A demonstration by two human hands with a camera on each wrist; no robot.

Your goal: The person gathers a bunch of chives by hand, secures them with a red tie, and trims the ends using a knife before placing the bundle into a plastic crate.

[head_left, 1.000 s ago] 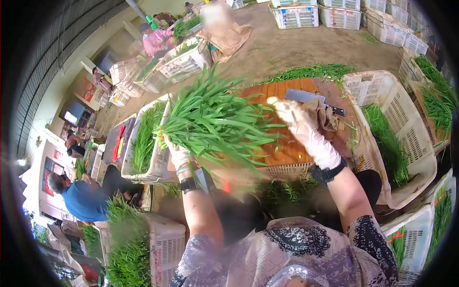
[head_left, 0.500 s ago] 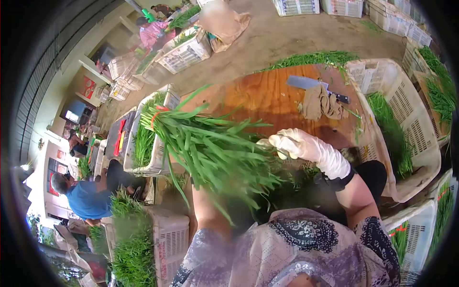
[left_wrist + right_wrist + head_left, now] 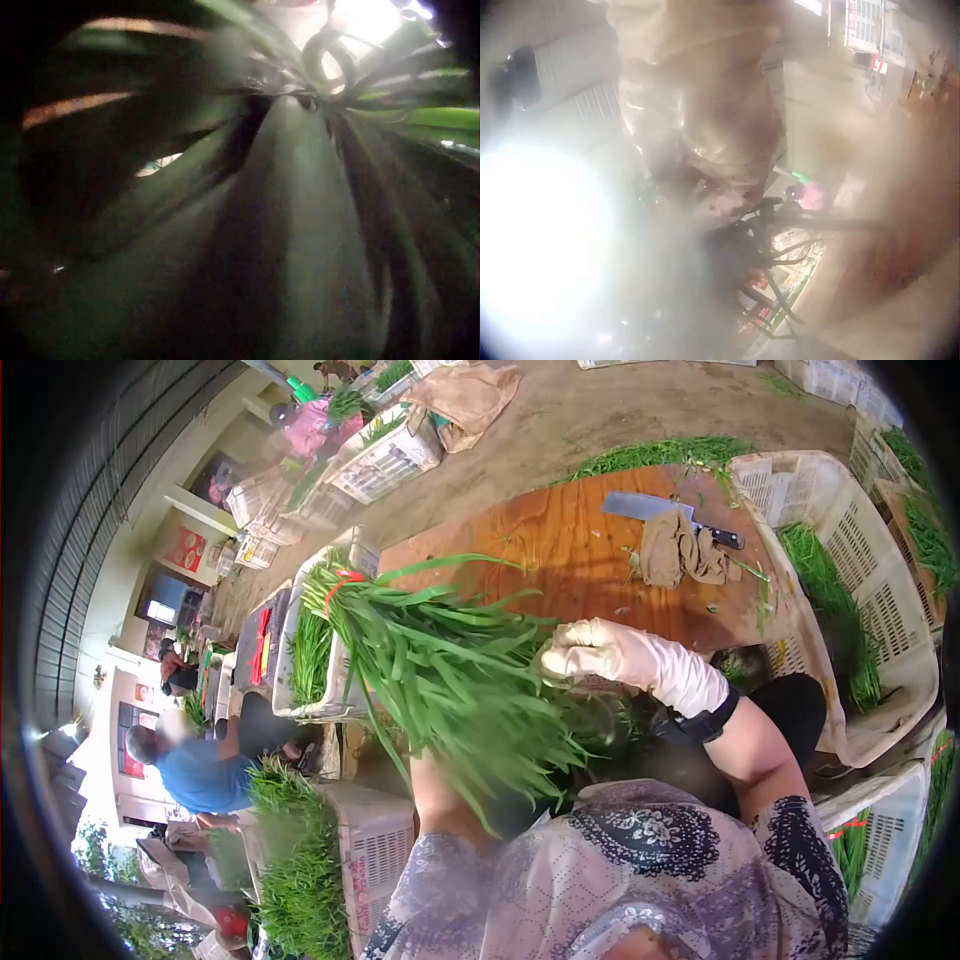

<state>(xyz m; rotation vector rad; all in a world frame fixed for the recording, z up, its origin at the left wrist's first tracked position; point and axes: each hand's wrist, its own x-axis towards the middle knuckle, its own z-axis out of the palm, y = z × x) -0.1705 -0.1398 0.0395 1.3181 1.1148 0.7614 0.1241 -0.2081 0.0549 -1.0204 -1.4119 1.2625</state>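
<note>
A bunch of garlic chives (image 3: 450, 650), tied near its stem end by a red band (image 3: 340, 588), lies slanted over my left forearm (image 3: 437, 795). My left hand is hidden beneath it, holding it up near the band. Dark, blurred leaves (image 3: 315, 195) fill the left wrist view. My right hand (image 3: 610, 655), in a whitish glove, has its fingers curled at the leaf tips on the bunch's right side. In the right wrist view thin leaves (image 3: 780, 259) stick out at the fingertips of the gloved hand (image 3: 705, 112).
Ahead is a wooden board (image 3: 560, 550) bearing a cleaver (image 3: 645, 507) and a brown cloth (image 3: 680, 550). White crates (image 3: 860, 570) of chives stand at both sides. To the left sits a person in blue (image 3: 205, 770). More chives (image 3: 660, 457) lie beyond the board.
My left hand has turned the bunch so its leaves hang towards me, covering that hand. My right hand has come from over the board back to the leaf tips.
</note>
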